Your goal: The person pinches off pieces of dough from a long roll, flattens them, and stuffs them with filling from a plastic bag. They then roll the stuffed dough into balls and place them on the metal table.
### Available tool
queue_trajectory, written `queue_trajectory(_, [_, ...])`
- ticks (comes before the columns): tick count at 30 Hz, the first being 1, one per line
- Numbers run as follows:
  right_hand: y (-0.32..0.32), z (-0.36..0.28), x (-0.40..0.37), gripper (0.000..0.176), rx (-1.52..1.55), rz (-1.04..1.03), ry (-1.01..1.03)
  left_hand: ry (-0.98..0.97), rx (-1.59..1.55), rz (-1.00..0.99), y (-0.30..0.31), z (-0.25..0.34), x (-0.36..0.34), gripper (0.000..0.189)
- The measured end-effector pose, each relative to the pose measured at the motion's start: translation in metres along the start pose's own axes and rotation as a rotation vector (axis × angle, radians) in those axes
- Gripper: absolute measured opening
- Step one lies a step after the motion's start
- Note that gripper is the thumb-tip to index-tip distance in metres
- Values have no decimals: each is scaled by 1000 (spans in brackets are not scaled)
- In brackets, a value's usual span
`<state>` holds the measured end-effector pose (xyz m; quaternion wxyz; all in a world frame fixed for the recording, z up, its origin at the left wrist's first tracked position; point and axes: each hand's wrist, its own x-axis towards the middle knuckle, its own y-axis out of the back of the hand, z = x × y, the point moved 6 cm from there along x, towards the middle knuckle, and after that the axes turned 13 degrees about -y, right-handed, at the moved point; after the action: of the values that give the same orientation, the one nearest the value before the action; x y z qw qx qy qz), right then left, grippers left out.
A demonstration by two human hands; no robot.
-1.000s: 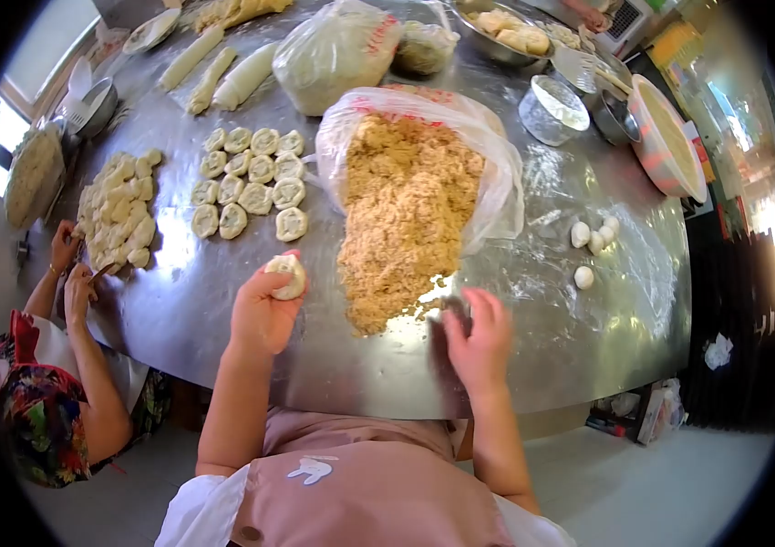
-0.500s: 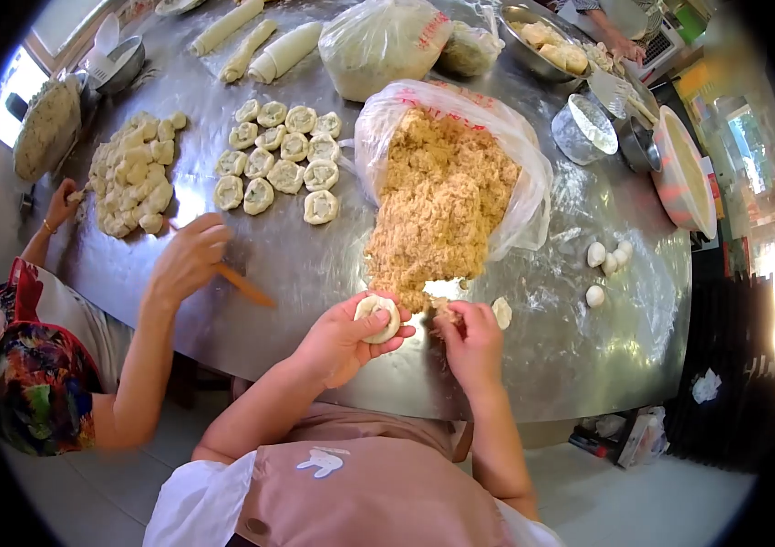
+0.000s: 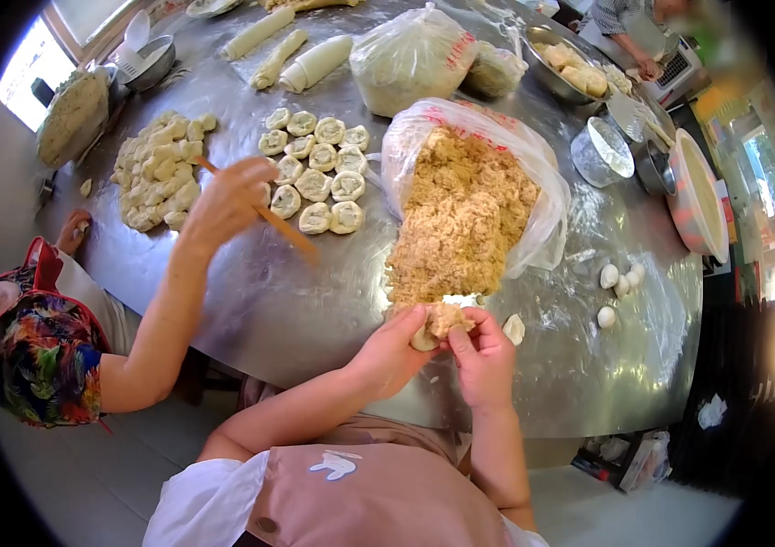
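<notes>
While the person in the pink apron is leaning over the round stainless-steel table [image 3: 251, 310], their left hand [image 3: 395, 354] is cupping a small pale round of dough [image 3: 423, 341] just below the open mouth of the big clear plastic bag of crumbly tan filling [image 3: 460, 210], with the fingers curled closed around it. Their right hand [image 3: 483, 354] is meeting it from the other side, its fingertips pinched together on a loose clump of tan filling [image 3: 448, 319] and pressing it onto the dough, so the two hands are touching. Just right of the bag's mouth a small scrap of white dough [image 3: 514, 328] is lying on the steel, and farther right a few smooth white dough balls [image 3: 618, 281] are sitting in a cluster. Left of the bag, rows of filled, pinched dough rounds [image 3: 319, 169] are lying, and beside them a co-worker's hand [image 3: 223, 202] is gripping a thin wooden stick [image 3: 283, 228]. Farther left of the bag a heap of cut pale dough pieces [image 3: 158, 173] is lying. Behind the bag a full, knotted clear plastic sack [image 3: 410, 59] is resting beside three long rolls of dough [image 3: 305, 59].
</notes>
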<state>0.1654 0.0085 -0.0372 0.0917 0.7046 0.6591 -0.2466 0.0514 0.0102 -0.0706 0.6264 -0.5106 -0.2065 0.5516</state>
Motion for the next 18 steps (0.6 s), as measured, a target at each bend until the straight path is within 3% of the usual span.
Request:
queue_trajectory(2, [-2, 3, -2, 20, -243, 85, 19, -32, 6, 19, -2, 2, 0, 38])
queue_trajectory(5, [-12, -18, -11, 19, -621, 207, 423, -65, 132, 74, -6, 11, -3, 35])
queue_trajectory(8, [-23, -28, -18, 22, -661, 230, 471, -92, 326, 9, 0, 10, -2, 30])
queue_trajectory(11, [-15, -23, -13, 23, -611, 160, 424, -100, 245, 18, -1, 13, -2, 28])
queue_trajectory(14, [8, -18, -6, 27, -299, 179, 158, -59, 225, 65, 0, 19, -2, 27])
queue_trajectory(17, [-7, -56, -3, 36, -852, 264, 554, -41, 127, -21, -7, 31, -6, 27])
queue_trajectory(18, [-8, -51, 2, 49, -827, 173, 460, -33, 125, -27, -7, 32, -6, 27])
